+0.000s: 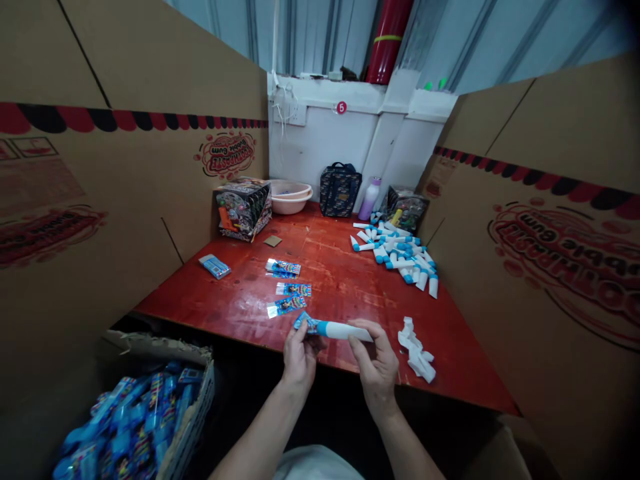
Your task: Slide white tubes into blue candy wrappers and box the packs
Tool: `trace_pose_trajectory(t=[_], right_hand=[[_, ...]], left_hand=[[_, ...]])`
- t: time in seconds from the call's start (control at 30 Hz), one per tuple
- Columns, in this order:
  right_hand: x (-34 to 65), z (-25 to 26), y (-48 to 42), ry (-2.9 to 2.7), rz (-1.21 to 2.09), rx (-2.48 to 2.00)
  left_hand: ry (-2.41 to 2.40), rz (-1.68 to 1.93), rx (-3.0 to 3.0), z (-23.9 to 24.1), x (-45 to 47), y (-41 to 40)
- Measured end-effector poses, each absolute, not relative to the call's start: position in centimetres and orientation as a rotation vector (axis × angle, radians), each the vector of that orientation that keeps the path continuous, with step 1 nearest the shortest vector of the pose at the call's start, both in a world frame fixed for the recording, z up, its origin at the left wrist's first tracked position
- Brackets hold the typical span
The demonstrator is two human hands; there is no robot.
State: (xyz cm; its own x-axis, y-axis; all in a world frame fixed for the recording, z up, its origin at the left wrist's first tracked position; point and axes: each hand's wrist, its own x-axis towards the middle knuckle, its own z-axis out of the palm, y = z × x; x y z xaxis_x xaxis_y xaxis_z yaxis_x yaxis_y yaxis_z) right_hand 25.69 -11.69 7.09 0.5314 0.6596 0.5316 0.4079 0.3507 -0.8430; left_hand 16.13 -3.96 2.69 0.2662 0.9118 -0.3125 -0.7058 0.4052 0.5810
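Observation:
My right hand pinches the flat white end of a tube with a blue cap. The tube lies level above the table's front edge, its cap pointing left. In my left hand is a printed blue sleeve, gripped between thumb and fingers. The sleeve meets the cap end of the tube; how far the cap sits inside it I cannot tell. Just beyond my left hand, several flat printed sleeves lie on the red table.
Several white tubes with blue caps are heaped at the right. Crumpled white paper lies near the right front edge. A box of blue packed tubes stands low at left. Cardboard walls flank the table; a bag stands behind.

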Motion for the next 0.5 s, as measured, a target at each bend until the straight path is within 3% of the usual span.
trace_pose_trajectory(t=[0.5], right_hand=[[26.6, 5.6, -13.2, -1.084, 0.159, -1.322]], left_hand=[[0.685, 1.158, 0.498, 2.5, 16.0, -4.5]])
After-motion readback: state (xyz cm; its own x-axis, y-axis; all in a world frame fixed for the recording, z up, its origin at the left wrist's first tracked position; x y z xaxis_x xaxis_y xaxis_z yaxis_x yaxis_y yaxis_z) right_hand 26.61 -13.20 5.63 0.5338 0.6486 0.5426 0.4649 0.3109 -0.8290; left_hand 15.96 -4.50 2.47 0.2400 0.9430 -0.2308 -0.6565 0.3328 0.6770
